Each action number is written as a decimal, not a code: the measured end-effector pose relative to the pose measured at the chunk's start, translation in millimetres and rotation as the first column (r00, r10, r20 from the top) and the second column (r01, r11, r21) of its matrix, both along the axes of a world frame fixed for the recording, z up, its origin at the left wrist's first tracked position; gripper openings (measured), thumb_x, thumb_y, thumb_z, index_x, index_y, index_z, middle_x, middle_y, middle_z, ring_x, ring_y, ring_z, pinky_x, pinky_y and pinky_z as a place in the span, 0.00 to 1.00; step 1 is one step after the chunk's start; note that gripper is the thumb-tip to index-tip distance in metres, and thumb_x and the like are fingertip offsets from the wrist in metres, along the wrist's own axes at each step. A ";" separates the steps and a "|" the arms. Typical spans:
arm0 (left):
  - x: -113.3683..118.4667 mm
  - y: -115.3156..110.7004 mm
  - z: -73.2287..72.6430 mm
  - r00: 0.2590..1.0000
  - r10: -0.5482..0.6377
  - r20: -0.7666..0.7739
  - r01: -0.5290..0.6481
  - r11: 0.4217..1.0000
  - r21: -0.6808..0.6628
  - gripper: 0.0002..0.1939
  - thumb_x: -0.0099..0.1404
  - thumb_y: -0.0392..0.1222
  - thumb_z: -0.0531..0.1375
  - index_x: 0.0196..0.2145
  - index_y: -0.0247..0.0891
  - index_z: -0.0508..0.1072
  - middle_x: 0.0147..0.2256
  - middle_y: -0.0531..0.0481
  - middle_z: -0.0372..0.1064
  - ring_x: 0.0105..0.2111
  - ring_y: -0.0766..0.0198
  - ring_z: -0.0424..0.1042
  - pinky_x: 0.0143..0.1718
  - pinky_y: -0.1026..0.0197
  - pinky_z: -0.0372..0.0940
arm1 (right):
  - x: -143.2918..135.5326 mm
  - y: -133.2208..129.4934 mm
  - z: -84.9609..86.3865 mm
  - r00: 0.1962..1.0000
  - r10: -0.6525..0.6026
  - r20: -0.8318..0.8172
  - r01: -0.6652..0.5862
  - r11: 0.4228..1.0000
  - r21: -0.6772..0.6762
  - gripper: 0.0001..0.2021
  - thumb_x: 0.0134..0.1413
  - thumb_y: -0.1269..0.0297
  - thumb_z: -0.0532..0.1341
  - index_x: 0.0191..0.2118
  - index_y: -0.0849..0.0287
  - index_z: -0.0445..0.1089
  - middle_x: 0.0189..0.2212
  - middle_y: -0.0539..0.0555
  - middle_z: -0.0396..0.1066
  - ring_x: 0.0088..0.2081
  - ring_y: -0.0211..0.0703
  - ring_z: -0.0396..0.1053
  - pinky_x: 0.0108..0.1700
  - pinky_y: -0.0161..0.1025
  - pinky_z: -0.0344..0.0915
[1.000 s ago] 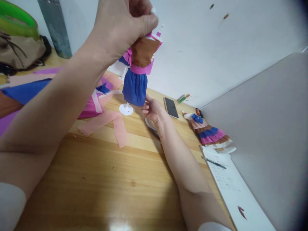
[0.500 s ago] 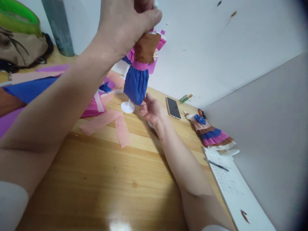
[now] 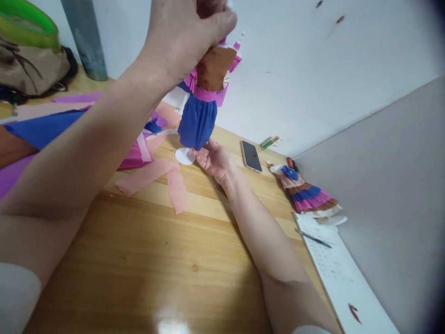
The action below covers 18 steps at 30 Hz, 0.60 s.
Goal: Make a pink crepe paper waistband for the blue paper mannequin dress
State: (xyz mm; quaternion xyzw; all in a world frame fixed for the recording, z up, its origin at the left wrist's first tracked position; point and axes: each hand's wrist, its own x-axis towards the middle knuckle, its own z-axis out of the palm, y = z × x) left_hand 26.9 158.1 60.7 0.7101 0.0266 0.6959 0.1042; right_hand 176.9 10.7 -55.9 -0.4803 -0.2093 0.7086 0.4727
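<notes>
My left hand point(image 3: 200, 28) is closed around the top of a small doll-sized dress form point(image 3: 232, 5), most of which it covers. The form wears a crepe-paper dress point(image 3: 216, 69) with a brown bodice, a pink waistband and a gathered blue skirt point(image 3: 198, 120). Its round white base point(image 3: 185, 156) shows on the table below the skirt. Palm up, my right hand point(image 3: 215, 162) is at the skirt's lower edge, fingertips touching the hem and thumb apart from the fingers. Peach crepe-paper strips point(image 3: 149, 176) lie in front of the base.
Blue, purple and pink paper sheets point(image 3: 52, 127) spread under my left forearm. A phone point(image 3: 251, 156) lies to the right, beyond it a second paper-dressed doll point(image 3: 306, 190). Below that is a white board point(image 3: 333, 264) with a pen point(image 3: 314, 238). A bottle point(image 3: 86, 41) and bag point(image 3: 31, 69) stand back left.
My right hand has shifted slightly left and its fingers now touch the skirt's hem. The hem looks more drawn in. My left hand has moved slightly right with the dress form.
</notes>
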 end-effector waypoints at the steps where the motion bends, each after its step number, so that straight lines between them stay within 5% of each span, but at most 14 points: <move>1: 0.3 4.4 -0.2 1.000 -0.008 0.003 0.008 0.999 0.046 0.17 0.52 0.20 0.61 0.23 0.40 0.60 0.22 0.59 0.51 0.23 0.75 0.61 0.25 0.68 0.55 | 0.3 0.4 -0.4 1.000 0.004 0.011 -0.004 1.000 -0.005 0.15 0.74 0.64 0.45 0.39 0.60 0.65 0.20 0.54 0.74 0.20 0.38 0.73 0.19 0.28 0.71; 4: 1.6 8.2 -0.8 0.999 -0.033 -0.005 0.034 0.996 0.079 0.19 0.53 0.21 0.60 0.22 0.41 0.55 0.22 0.59 0.48 0.22 0.76 0.57 0.25 0.67 0.52 | 2.5 2.6 -2.9 0.999 -0.038 0.023 0.038 0.999 0.005 0.14 0.73 0.63 0.46 0.37 0.59 0.65 0.17 0.50 0.71 0.17 0.35 0.68 0.15 0.25 0.64; 8: 5.0 -9.4 -0.1 1.000 -0.020 0.007 0.020 0.996 -0.086 0.19 0.53 0.18 0.58 0.22 0.41 0.57 0.22 0.59 0.50 0.24 0.74 0.57 0.28 0.64 0.53 | 6.1 5.3 -5.7 0.995 -0.097 0.016 0.096 0.995 0.022 0.15 0.73 0.63 0.46 0.33 0.57 0.62 0.14 0.46 0.64 0.14 0.32 0.61 0.13 0.23 0.55; 18: 0.8 -39.6 1.1 0.996 -0.054 -0.067 0.046 0.993 -0.111 0.17 0.56 0.24 0.59 0.24 0.41 0.55 0.25 0.57 0.51 0.27 0.74 0.60 0.31 0.64 0.55 | 11.2 4.5 -1.8 0.999 -0.039 0.007 0.038 0.995 0.093 0.13 0.67 0.71 0.51 0.28 0.55 0.53 0.14 0.40 0.51 0.12 0.27 0.44 0.13 0.23 0.43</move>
